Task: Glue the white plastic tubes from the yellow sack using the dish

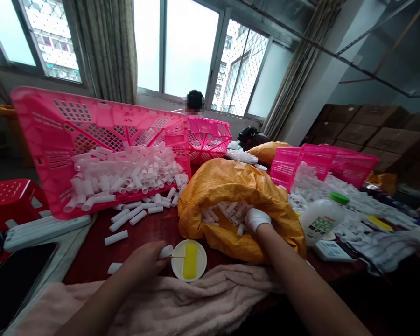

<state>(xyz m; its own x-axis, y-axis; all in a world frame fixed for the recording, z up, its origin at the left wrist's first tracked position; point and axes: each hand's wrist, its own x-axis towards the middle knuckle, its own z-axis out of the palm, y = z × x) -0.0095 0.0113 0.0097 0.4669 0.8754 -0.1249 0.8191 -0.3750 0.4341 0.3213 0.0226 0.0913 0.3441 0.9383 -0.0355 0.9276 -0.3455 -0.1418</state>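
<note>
Short white tube (166, 251), apparently plastic, pinched by fingers (157, 260) of the left hand (142, 263).

The pink basket (91, 109) is moulded plastic, a little glossy — the white tubes (126, 172) smooth plastic, the orange sack (231, 186) shiny woven plastic, the towel (182, 303) fuzzy cloth.

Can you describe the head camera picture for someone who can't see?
A left hand holds a white tube beside a round dish, while the right hand reaches into an orange sack of tubes. More tubes fill a pink basket behind.
</note>
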